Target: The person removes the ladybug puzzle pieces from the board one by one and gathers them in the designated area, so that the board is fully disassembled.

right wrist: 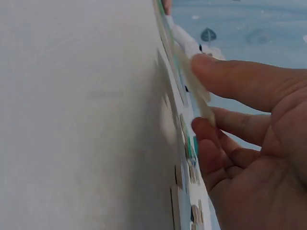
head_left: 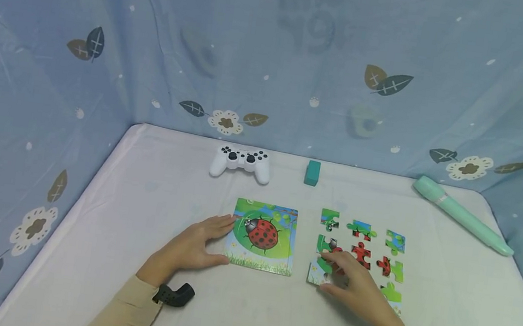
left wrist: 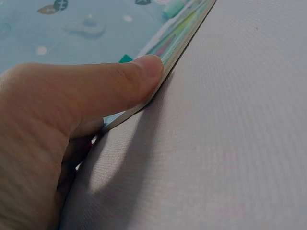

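Left of centre lies a square ladybug picture board (head_left: pixel 264 237), green with a red spotted ladybug. My left hand (head_left: pixel 192 246) rests along its left edge, fingers and thumb extended. The left thumb (left wrist: pixel 129 79) touches the board's side in the left wrist view. Between thumb and fingers, my right hand (head_left: pixel 356 288) pinches a puzzle piece (head_left: pixel 319 271) with grass and white flowers. That piece (right wrist: pixel 194 84) is tilted and raised off the table in the right wrist view. Other loose ladybug pieces (head_left: pixel 361 254) lie spread around and beyond the right hand, some partly covered by it.
Behind the board sit a white game controller (head_left: pixel 241 163) and a small teal block (head_left: pixel 312 173). A mint-green stick-like object (head_left: pixel 464 216) lies at the far right. Blue patterned cloth (head_left: pixel 274 65) stands behind the white table (head_left: pixel 155 182).
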### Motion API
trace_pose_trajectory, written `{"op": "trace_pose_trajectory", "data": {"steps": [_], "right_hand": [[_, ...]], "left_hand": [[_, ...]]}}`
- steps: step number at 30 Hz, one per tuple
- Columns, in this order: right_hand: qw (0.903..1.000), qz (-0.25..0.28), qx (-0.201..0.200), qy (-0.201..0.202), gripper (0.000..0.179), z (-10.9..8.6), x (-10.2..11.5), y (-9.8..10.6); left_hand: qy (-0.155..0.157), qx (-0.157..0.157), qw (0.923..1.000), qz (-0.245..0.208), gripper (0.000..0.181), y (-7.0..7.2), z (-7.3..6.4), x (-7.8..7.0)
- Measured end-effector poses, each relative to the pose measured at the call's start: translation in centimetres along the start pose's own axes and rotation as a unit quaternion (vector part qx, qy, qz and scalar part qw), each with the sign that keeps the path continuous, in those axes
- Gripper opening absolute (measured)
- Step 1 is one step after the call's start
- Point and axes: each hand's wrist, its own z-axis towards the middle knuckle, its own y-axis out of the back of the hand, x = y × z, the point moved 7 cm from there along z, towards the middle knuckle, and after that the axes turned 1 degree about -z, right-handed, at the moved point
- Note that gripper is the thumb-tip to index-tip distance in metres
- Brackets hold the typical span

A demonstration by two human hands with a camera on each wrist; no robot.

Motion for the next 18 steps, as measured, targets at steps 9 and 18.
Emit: {"op": "trace_pose_trajectory", "data": {"steps": [9,18], "right_hand": [[0.997,-0.069,0.034,-0.008,0.058,-0.32,-0.37,-0.61],[0.9958,-0.083,0.038,0.003,0.057,-0.31,0.24,-0.72]], "left_hand": [[-0.004,0.0,1.0,0.001,0.078,0.02,-0.13,0.23],[-0.003,0.001,1.0,0.004,0.078,0.03,-0.06,0.44]]}}
